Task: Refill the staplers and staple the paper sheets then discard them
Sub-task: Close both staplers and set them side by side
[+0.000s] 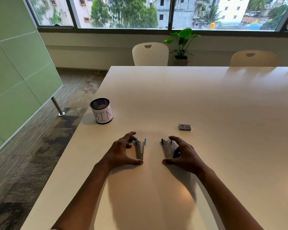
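Note:
Two small staplers lie side by side on the white table (pixel 189 97), both pointing away from me. My left hand (pixel 121 151) arches over the blue-tipped stapler (pixel 140 149), thumb at its near end and fingers at its far end. My right hand (pixel 183 153) holds the black stapler (pixel 167 148) the same way, thumb at the near end and fingers curled over the far end. A small box of staples (pixel 184 127) lies on the table beyond my right hand. I see no paper sheets.
A black mesh cup with a paper label reading BIN (pixel 101 111) stands near the table's left edge. Two white chairs (pixel 150 54) and a potted plant (pixel 181 45) sit past the far edge, below the windows. Carpet floor lies to the left.

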{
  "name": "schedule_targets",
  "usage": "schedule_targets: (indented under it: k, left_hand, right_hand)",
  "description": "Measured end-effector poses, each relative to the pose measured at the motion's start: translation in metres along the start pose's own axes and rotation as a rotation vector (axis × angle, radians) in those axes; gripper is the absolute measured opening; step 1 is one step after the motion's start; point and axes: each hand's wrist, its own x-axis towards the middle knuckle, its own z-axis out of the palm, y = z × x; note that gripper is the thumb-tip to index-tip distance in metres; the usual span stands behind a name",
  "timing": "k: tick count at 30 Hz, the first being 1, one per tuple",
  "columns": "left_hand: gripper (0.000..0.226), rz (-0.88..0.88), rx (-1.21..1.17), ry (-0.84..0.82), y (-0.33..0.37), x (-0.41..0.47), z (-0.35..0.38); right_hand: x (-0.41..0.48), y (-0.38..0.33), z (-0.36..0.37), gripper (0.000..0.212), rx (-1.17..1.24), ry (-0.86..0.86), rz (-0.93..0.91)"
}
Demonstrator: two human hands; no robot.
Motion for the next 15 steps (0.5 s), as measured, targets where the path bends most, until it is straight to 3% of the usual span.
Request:
schedule_targets:
  k: [15]
  left_hand:
    - [0.127, -0.036, 0.034, -0.012, 0.0009, -0.0008, -0.0024]
  right_hand:
    - [-0.0026, -0.0024, 0.0014, 0.113, -0.028, 0.011, 0.0]
